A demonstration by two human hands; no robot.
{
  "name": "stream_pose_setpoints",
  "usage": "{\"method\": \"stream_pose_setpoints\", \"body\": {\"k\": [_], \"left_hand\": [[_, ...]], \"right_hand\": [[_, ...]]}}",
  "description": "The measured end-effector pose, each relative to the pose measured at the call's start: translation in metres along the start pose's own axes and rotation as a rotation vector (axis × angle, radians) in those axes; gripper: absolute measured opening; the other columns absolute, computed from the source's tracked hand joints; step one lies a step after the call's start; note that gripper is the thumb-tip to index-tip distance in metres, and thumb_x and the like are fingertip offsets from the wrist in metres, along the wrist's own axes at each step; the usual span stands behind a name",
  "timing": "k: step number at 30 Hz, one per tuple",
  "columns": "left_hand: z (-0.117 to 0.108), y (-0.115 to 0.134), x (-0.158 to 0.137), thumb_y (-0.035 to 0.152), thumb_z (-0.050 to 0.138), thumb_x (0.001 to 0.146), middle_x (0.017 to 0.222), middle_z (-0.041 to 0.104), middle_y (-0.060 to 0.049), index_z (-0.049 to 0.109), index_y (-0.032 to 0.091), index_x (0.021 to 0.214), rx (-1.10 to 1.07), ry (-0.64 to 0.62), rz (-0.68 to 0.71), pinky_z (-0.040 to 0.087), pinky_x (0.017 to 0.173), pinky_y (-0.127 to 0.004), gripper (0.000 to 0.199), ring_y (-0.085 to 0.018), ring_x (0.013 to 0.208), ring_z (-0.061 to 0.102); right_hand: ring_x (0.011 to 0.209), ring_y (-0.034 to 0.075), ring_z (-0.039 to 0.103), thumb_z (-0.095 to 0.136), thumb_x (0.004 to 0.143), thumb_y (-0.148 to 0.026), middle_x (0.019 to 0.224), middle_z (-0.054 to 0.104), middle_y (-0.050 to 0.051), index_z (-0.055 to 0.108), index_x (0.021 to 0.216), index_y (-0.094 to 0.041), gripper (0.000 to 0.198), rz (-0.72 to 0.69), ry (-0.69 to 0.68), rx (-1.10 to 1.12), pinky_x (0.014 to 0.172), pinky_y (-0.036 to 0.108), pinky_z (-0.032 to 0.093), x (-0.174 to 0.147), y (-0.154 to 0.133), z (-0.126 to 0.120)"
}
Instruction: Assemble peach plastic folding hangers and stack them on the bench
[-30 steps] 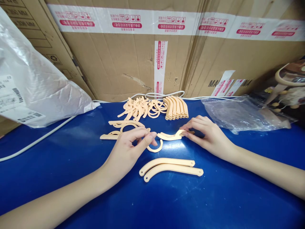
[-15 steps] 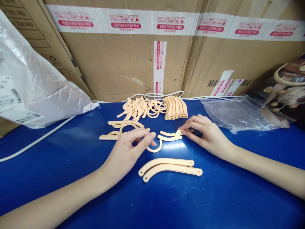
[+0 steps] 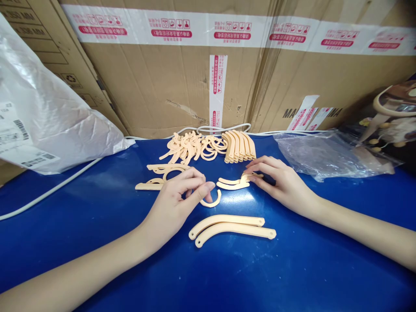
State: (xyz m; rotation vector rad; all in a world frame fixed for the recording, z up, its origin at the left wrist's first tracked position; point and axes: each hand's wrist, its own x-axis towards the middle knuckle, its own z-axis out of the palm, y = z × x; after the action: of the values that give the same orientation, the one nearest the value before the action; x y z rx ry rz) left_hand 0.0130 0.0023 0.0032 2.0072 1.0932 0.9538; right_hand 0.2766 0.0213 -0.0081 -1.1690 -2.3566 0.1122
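Observation:
My left hand (image 3: 178,197) hovers at the middle of the blue table, thumb and fingers drawn together; whatever lies between them is hidden. A C-shaped wooden hook (image 3: 212,203) shows just past its thumb, partly covered. With thumb and fingertips my right hand (image 3: 279,180) grips a small curved wooden piece (image 3: 246,177), which overlaps two slim curved wooden strips (image 3: 232,185). Nearer to me, two longer bent wooden bars (image 3: 234,229) with end holes lie side by side. Left of my left hand are more wooden arms and a ring-like piece (image 3: 152,186), partly behind my fingers.
A pile of wooden hooks (image 3: 185,147) and a row of bent wooden arms (image 3: 239,146) lie at the back. Cardboard boxes (image 3: 162,82) wall off the far side. A white plastic parcel (image 3: 58,108) leans at left, a clear bag (image 3: 331,154) at right. A white cable (image 3: 55,188) crosses the table.
My right fingers have shifted a little, and the slim strips by them have moved slightly right. My left hand has stayed nearly in place, its thumb slightly nearer the fingers.

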Motion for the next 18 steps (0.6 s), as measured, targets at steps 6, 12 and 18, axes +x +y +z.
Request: {"method": "stream_pose_setpoints", "body": {"k": [6,12,18], "left_hand": [[0.0004,0.0011,-0.0008,0.031,0.053,0.089,0.075,0.055,0.002,0.065,0.022,0.061,-0.007,0.012,0.006,0.04,0.068,-0.023,0.031,-0.011,0.075,0.054],[-0.0001,0.0008,-0.0014,0.033,0.051,0.089,0.071,0.059,0.002,0.067,0.023,0.065,0.042,0.031,0.002,0.04,0.067,-0.025,0.031,-0.013,0.072,0.056],[0.0008,0.001,-0.0001,0.034,0.05,0.089,0.066,0.063,0.004,0.065,0.022,0.066,0.036,0.039,-0.003,0.043,0.074,-0.025,0.03,-0.012,0.068,0.058]], "right_hand": [[0.093,0.017,0.056,0.048,0.093,-0.027,0.102,0.062,0.001,0.059,0.099,-0.024,0.013,0.013,-0.009,-0.001,0.081,0.033,0.042,-0.0001,0.0001,0.0006],[0.094,0.017,0.056,0.05,0.092,-0.026,0.102,0.062,0.002,0.059,0.099,-0.024,0.012,0.013,-0.017,0.014,0.081,0.033,0.042,0.001,-0.0001,0.0002],[0.092,0.018,0.056,0.048,0.092,-0.024,0.101,0.061,0.003,0.06,0.099,-0.023,0.014,0.015,-0.014,0.016,0.081,0.035,0.042,0.0009,-0.0003,-0.0003]]}}
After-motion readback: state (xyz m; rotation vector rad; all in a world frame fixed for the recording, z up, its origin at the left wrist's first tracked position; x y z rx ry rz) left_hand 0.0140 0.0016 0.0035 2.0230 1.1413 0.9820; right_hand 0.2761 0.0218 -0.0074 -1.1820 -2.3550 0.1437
